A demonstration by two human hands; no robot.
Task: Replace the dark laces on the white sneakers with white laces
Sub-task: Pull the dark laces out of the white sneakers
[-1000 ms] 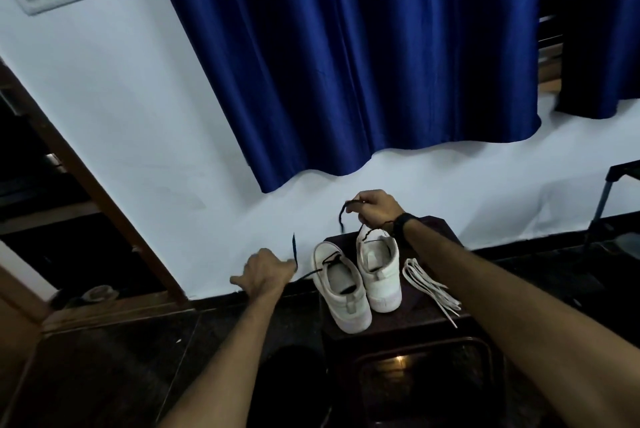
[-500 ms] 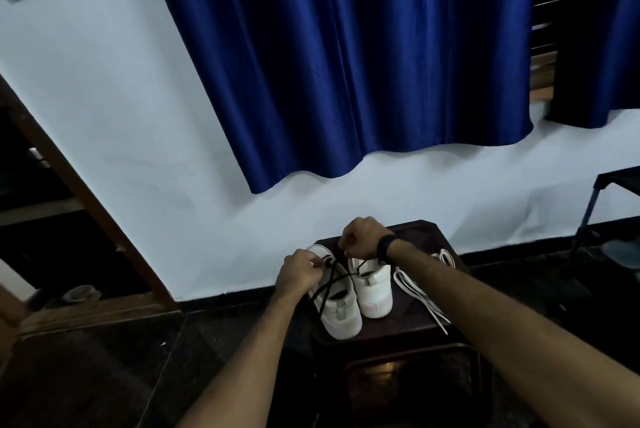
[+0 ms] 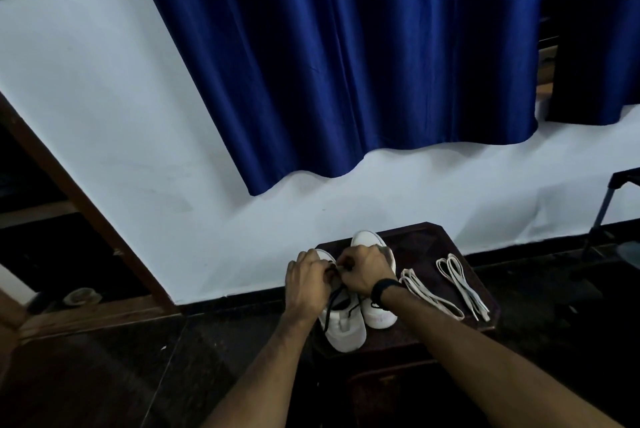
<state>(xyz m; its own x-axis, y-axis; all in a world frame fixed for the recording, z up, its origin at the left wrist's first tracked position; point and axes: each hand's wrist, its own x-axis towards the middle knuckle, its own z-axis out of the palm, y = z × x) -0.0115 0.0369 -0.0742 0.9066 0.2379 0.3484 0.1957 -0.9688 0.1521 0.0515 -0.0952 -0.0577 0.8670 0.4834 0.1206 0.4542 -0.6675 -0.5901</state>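
You are working with both hands bunched over the left sneaker (image 3: 341,327) on the dark wooden stool (image 3: 433,240). Your left hand (image 3: 306,283) is curling its fingers in over the lacing area, and your right hand (image 3: 360,271) is curling in to meet it; both are pinching at the dark lace (image 3: 335,297), though the exact pinch points are hidden between your knuckles. A loose length of that lace is trailing toward you across the shoe's opening.

The lace is behaving like a thin, limp cord: light, with no stiffness of its own, and likely to drag in the eyelets rather than slide freely. You are probably best taking it close to the eyelet and drawing along the line of the hole, not sideways. The sneaker is light too and may shift on the stool, so one hand should be steadying it.

Both sneakers are lying side by side, touching or nearly so, with their long axes running near to far: heels toward you, toes toward the wall. The right sneaker (image 3: 379,315) is sitting just right of the one you are handling. The white laces (image 3: 429,296) are lying in two loose bundles on the right part of the stool, untouched, their lengths running roughly near to far, slanting right.
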